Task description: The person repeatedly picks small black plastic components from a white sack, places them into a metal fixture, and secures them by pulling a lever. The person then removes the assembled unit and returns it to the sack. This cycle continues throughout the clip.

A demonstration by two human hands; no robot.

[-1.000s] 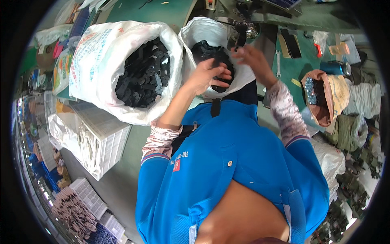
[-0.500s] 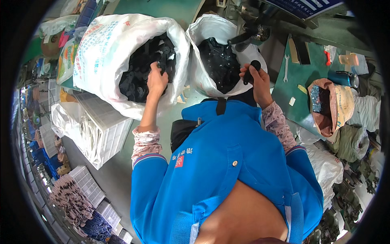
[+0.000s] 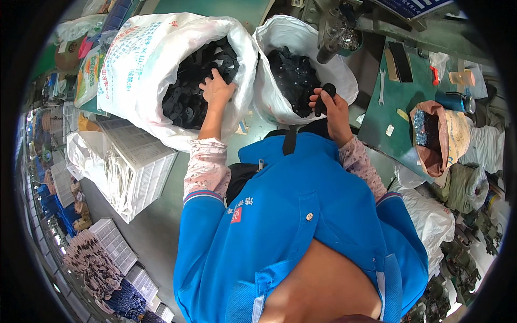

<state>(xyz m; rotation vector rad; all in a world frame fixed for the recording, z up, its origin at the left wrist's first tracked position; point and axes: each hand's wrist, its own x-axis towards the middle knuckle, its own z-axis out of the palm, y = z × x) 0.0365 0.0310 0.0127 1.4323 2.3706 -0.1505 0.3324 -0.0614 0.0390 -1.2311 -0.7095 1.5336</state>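
Two white sacks stand in front of me, both full of black plastic parts. My left hand (image 3: 217,89) reaches into the large left sack (image 3: 145,59) and rests on the pile of black parts (image 3: 186,86), its fingers curled over them. My right hand (image 3: 335,109) is at the near rim of the smaller right sack (image 3: 301,37) and grips a black round-ended part (image 3: 325,96). More black parts (image 3: 293,78) fill that sack.
A green workbench (image 3: 401,86) at right carries a wrench (image 3: 381,86), a black block and small items. A brown bag of small parts (image 3: 431,134) sits at its edge. White plastic crates (image 3: 134,161) stand at left; metal machinery (image 3: 339,27) is behind the sacks.
My left hand has gone from the right sack into the left sack and settled on its black parts. My right hand has drawn back to the right sack's near rim with a black part.
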